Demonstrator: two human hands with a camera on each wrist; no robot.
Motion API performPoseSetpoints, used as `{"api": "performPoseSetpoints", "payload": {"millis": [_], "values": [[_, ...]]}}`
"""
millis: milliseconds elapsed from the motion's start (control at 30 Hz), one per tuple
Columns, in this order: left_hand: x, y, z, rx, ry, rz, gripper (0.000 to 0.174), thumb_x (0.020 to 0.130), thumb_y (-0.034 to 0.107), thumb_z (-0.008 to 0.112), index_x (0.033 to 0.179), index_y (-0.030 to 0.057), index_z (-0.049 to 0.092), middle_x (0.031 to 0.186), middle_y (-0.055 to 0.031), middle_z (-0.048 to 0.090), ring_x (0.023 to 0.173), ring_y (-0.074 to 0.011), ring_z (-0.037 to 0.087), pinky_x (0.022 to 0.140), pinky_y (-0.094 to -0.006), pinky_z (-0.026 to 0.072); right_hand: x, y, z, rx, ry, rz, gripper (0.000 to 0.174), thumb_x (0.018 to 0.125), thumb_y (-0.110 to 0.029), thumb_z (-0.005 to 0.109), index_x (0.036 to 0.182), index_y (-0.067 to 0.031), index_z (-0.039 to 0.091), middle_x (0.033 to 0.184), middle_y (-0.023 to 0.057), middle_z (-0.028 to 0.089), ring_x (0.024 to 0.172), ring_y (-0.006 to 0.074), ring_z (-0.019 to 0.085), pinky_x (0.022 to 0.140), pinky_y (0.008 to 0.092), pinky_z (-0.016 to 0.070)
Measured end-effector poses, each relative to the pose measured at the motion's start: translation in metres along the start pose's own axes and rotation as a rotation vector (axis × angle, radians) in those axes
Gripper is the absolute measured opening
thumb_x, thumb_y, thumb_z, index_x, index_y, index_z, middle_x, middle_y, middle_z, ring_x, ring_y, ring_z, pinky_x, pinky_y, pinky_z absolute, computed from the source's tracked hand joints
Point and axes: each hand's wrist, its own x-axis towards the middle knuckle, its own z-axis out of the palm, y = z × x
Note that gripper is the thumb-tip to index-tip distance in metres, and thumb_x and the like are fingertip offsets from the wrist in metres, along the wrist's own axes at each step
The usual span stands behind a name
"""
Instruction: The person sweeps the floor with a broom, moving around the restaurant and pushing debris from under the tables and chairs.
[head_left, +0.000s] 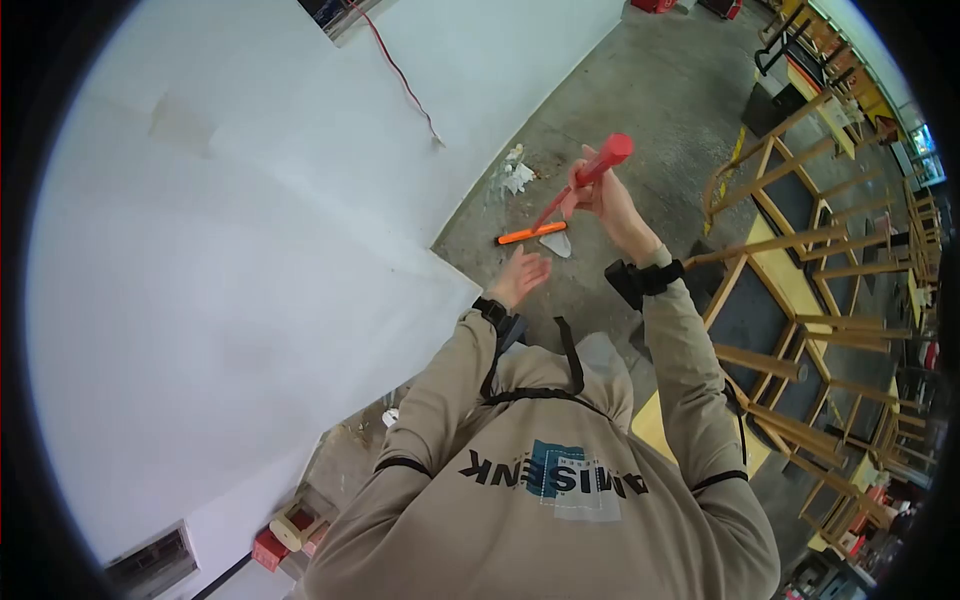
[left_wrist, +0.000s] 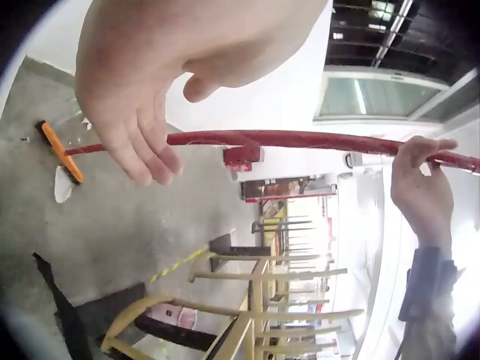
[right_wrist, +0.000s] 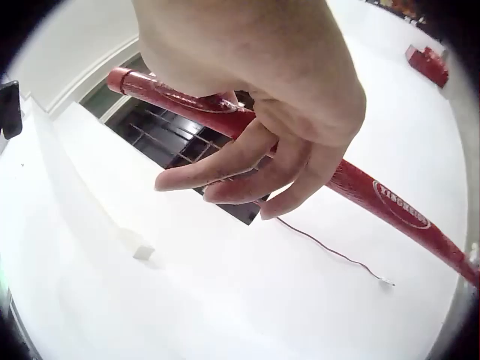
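Note:
My right hand (head_left: 603, 200) holds a long red pole (head_left: 552, 208) near its thick upper end, with the thumb hooked round it; in the right wrist view, the other fingers of that hand (right_wrist: 292, 127) hang partly extended beside the pole (right_wrist: 390, 206). The pole slants down to an orange bar-shaped head (head_left: 532, 234) on the grey floor. A whitish flat piece (head_left: 556, 243) lies against this head. My left hand (head_left: 520, 276) is empty and relaxed, below the pole's lower part; in the left wrist view its fingers (left_wrist: 142, 150) pass in front of the pole (left_wrist: 300, 140).
White crumpled scraps (head_left: 518, 178) lie on the floor by the white wall (head_left: 250, 220), whose corner (head_left: 436, 250) juts out on the left. A red wire (head_left: 395, 68) hangs from the wall. Wooden chairs (head_left: 780, 245) rest upturned on tables at the right.

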Motion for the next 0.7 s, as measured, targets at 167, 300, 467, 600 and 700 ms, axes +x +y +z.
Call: {"api": "performPoseSetpoints", "payload": {"millis": [167, 300, 467, 600, 700], "values": [[0.07, 0.046, 0.02, -0.214, -0.033, -0.053, 0.06, 0.093, 0.052, 0.041, 0.127, 0.0014, 0.04, 0.124, -0.0156, 0.054, 0.115, -0.0273, 0.052, 0.102, -0.0395, 0.0392, 0.041, -0.01, -0.026, -0.048, -0.206, -0.019, 0.037, 0.099, -0.036, 0.024, 0.087, -0.0062, 0.043, 0.069, 0.0027, 0.048, 0.05, 0.0156, 0.055, 0.072, 0.0297, 0.0495], [0.117, 0.077, 0.067, -0.312, -0.154, 0.017, 0.064, 0.091, 0.054, 0.044, 0.132, 0.0053, 0.038, 0.131, -0.013, 0.046, 0.121, -0.0275, 0.046, 0.104, -0.0405, 0.0361, 0.078, -0.04, -0.048, -0.065, -0.234, 0.083, 0.036, 0.097, -0.031, 0.027, 0.084, -0.0044, 0.047, 0.071, 0.0072, 0.058, 0.053, 0.0141, 0.057, 0.063, 0.0243, 0.0459], [0.189, 0.101, 0.097, 0.372, -0.573, 0.662, 0.052, 0.092, 0.037, 0.051, 0.135, 0.0107, 0.037, 0.13, -0.0102, 0.046, 0.123, -0.0241, 0.044, 0.102, -0.0395, 0.0368, 0.122, -0.123, -0.103, -0.234, -0.576, 0.157, 0.042, 0.098, -0.031, 0.025, 0.082, -0.0025, 0.051, 0.053, 0.0063, 0.056, 0.054, 0.0127, 0.056, 0.061, 0.0241, 0.0443], [0.157, 0.143, 0.172, 0.177, -0.267, 0.407, 0.03, 0.092, 0.025, 0.052, 0.118, 0.0109, 0.049, 0.099, -0.005, 0.06, 0.093, -0.0178, 0.058, 0.08, -0.0325, 0.0471, 0.14, -0.196, -0.138, -0.223, -0.69, 0.178, 0.048, 0.099, -0.033, 0.025, 0.081, 0.0005, 0.054, 0.046, 0.0066, 0.053, 0.049, 0.0125, 0.053, 0.064, 0.024, 0.0444], [0.175, 0.154, 0.201, 0.04, 0.041, 0.317, 0.015, 0.092, 0.024, 0.052, 0.095, 0.0103, 0.056, 0.084, -0.0026, 0.058, 0.069, -0.0156, 0.056, 0.059, -0.0281, 0.0466, 0.152, -0.237, -0.164, -0.146, -0.755, 0.208, 0.046, 0.099, -0.031, 0.026, 0.081, 0.0014, 0.054, 0.044, 0.0059, 0.051, 0.046, 0.0128, 0.051, 0.064, 0.0241, 0.0441]]}}
